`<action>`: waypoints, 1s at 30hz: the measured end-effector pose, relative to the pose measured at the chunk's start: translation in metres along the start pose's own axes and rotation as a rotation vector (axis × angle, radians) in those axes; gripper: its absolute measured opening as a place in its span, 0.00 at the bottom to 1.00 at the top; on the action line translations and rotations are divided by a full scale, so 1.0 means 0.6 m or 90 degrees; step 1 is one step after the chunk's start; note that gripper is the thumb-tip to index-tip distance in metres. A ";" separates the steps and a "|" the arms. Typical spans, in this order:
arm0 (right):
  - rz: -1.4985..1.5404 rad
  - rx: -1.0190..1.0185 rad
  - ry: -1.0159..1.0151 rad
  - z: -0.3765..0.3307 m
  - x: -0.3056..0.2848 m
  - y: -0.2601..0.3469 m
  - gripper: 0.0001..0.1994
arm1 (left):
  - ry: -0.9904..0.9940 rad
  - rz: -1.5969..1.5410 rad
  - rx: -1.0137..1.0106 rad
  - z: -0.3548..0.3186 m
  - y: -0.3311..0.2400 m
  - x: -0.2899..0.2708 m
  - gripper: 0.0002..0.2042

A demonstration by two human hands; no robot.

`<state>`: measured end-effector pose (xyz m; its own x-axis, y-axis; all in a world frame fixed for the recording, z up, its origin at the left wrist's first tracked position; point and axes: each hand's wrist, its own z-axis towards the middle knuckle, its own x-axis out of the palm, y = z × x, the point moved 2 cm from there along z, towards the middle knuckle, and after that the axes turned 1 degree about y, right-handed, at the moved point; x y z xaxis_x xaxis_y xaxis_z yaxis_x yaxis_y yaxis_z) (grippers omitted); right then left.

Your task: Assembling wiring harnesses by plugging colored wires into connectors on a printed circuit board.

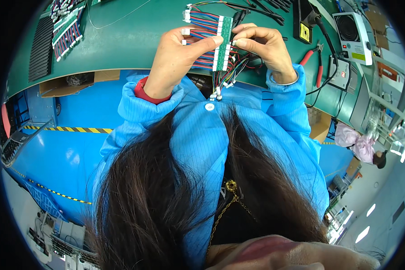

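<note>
Above the near edge of the green bench, both hands hold one narrow green circuit board upright between them. Left hand — thumb stretched across the red and blue wire leads to press the board's left edge, fingers curled behind the bundle. Right hand — thumb and forefinger pinched on the board's right edge, near a white connector; remaining fingers folded. White connectors run down the board in a column; loose leads with small white plugs hang below it, just over the blue smock collar.

Right of the hands: red-handled cutters lying on the bench, and a white box-shaped unit with a round grille beyond them. Far left of the bench: more wire harnesses beside a black ribbed tray, well apart from the hands.
</note>
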<state>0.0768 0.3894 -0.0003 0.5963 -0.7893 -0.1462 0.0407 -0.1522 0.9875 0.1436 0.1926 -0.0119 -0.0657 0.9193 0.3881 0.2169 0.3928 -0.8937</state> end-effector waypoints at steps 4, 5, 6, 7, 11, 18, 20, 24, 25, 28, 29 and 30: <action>0.051 0.001 -0.001 -0.004 -0.001 -0.016 0.04 | 0.004 0.011 0.039 -0.007 -0.008 0.011 0.10; 0.070 0.001 0.008 -0.004 -0.003 -0.019 0.03 | 0.004 0.011 0.039 -0.008 -0.011 0.013 0.10; 0.088 0.000 0.017 -0.005 -0.004 -0.022 0.03 | 0.004 0.012 0.039 -0.009 -0.014 0.016 0.10; 0.107 0.000 0.026 -0.005 -0.006 -0.025 0.03 | 0.004 0.012 0.040 -0.010 -0.016 0.018 0.10; 0.168 0.002 0.024 -0.008 -0.003 -0.031 0.03 | 0.018 0.034 0.043 -0.012 -0.022 0.019 0.11; 0.237 -0.002 0.026 -0.010 -0.004 -0.040 0.03 | 0.017 0.052 0.069 -0.015 -0.027 0.029 0.09; 0.249 -0.001 0.026 -0.011 -0.004 -0.041 0.03 | 0.020 0.055 0.072 -0.014 -0.026 0.029 0.09; 0.288 -0.002 0.024 -0.012 -0.002 -0.041 0.03 | 0.029 0.068 0.079 -0.013 -0.022 0.029 0.09; 0.299 0.002 0.028 -0.013 -0.002 -0.040 0.03 | 0.029 0.080 0.090 -0.013 -0.022 0.029 0.09; 0.332 0.015 0.040 -0.014 -0.002 -0.036 0.03 | 0.030 0.116 0.122 -0.014 -0.022 0.030 0.10; 0.333 0.017 0.041 -0.014 -0.003 -0.037 0.03 | 0.028 0.116 0.121 -0.015 -0.021 0.030 0.10; 0.329 0.014 0.045 -0.014 -0.004 -0.039 0.03 | 0.026 0.121 0.120 -0.015 -0.021 0.031 0.10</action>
<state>0.0813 0.3997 -0.0223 0.5866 -0.7231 0.3647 -0.2895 0.2334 0.9283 0.1485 0.2042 0.0085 -0.0007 0.9768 0.2143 0.0354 0.2142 -0.9762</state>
